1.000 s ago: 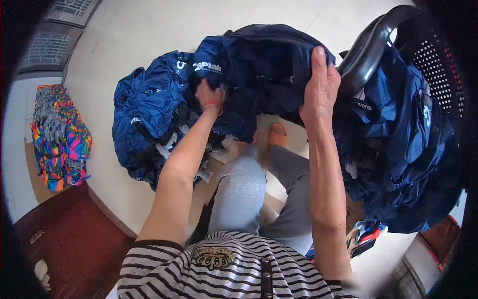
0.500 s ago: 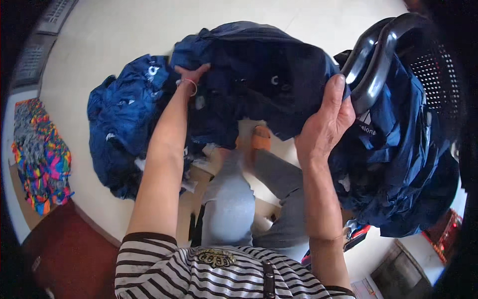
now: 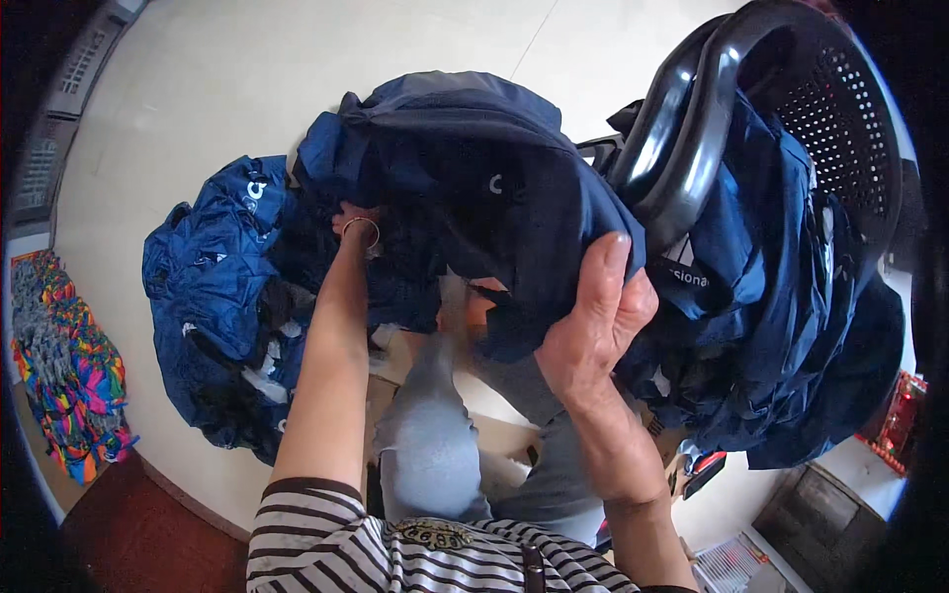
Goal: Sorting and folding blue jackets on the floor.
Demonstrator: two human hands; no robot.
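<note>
A dark navy cloth bag (image 3: 465, 158), with a curved seam along its top and a small white mark, is held up in front of me over my knees. On its right edge my right hand (image 3: 603, 316) is closed, thumb on the near side and the other fingers behind the cloth. Against the dark folds at the bag's left, my left hand (image 3: 358, 219), with a band at the wrist, looks curled into the fabric; its fingertips are hidden. A brighter blue heap of similar cloth pieces (image 3: 213, 262) lies to the left, beyond my left forearm.
At the right stands a black plastic chair (image 3: 712, 128) with curved arms and a perforated back, loaded with more navy cloth pieces (image 3: 761, 336). A multicoloured shaggy mat (image 3: 74, 366) lies far left. Pale floor tiles (image 3: 395, 40) stretch ahead. Cardboard shows beneath my legs.
The view has shifted. My right hand and the bag's right edge have come lower and nearer. My left hand, spread on the cloth before, now looks curled into its folds.
</note>
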